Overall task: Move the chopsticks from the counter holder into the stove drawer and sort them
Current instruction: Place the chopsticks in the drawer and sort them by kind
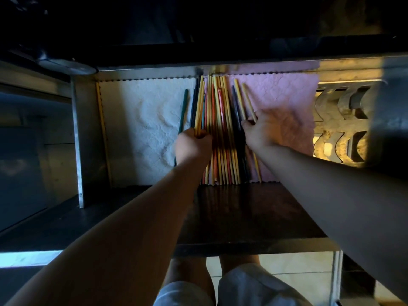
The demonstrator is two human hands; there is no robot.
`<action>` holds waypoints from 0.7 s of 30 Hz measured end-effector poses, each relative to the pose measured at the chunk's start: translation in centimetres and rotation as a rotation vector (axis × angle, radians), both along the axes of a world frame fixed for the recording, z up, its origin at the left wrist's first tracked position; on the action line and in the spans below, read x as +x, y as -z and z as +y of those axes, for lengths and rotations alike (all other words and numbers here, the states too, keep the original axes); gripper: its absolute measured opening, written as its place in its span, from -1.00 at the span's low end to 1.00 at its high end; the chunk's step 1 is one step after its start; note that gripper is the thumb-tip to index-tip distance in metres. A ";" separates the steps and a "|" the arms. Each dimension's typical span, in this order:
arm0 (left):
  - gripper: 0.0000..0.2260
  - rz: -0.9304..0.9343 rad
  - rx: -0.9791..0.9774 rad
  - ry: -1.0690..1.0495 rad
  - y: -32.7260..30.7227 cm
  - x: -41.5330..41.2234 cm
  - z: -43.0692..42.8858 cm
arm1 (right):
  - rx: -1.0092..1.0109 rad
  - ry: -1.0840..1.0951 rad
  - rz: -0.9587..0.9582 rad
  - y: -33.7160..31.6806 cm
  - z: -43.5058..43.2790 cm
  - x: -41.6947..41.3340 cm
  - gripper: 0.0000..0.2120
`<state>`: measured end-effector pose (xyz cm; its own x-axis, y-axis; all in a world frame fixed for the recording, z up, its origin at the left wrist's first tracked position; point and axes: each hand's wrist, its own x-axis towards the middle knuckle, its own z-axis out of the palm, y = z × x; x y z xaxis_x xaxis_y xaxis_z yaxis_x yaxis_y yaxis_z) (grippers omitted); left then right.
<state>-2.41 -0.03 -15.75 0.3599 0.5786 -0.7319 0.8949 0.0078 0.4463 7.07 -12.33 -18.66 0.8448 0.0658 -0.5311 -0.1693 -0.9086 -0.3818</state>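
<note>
Held both arms out into the open drawer (87,133), hands apart on either side of the bundle; curled the left hand (192,144) round a few yellow sticks (199,111) at the left edge of the chopsticks (220,120), fingers closed tight over them, back of the hand toward the camera; pinched one yellow stick (249,100) near its middle with the right hand (261,131), thumb and fingers closed on it, far end slanted up and left over the pink cloth (291,96). Found the chopsticks lying as a fanned bundle down the middle of the drawer, over the seam between a white cloth (143,124) and the pink one, a mix of yellow, orange, red and dark; noted one green stick (184,109) alone on the white cloth, just left of the bundle, its near end hidden behind the left hand. Lost parts of several sticks behind the left wrist and the right hand; could not count the sticks in the left grip; could not tell whether the right fingertips touched the dark sticks beneath them; made out nothing in the black top of the view; saw only blur at the right edge, past a cut-out metal panel (340,120); saw a dark ledge (242,206) across the front of the drawer.
</note>
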 end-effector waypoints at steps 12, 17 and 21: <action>-0.77 0.002 0.152 -0.020 1.3 0.8 -1.5 | -0.032 -0.115 -0.141 -6.1 -0.3 -0.4 -0.85; -0.73 0.002 0.210 0.133 1.4 1.0 -1.6 | 0.259 0.021 0.004 -5.1 0.1 -1.0 -0.92; -0.74 0.059 0.190 0.157 1.4 1.5 -1.4 | 0.391 0.087 0.064 -4.1 0.3 -1.5 -0.85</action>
<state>-0.87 -1.42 -17.20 0.4162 0.6480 -0.6379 0.9030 -0.2120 0.3738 5.60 -12.06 -14.58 0.8220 0.2029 -0.5321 -0.2743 -0.6778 -0.6821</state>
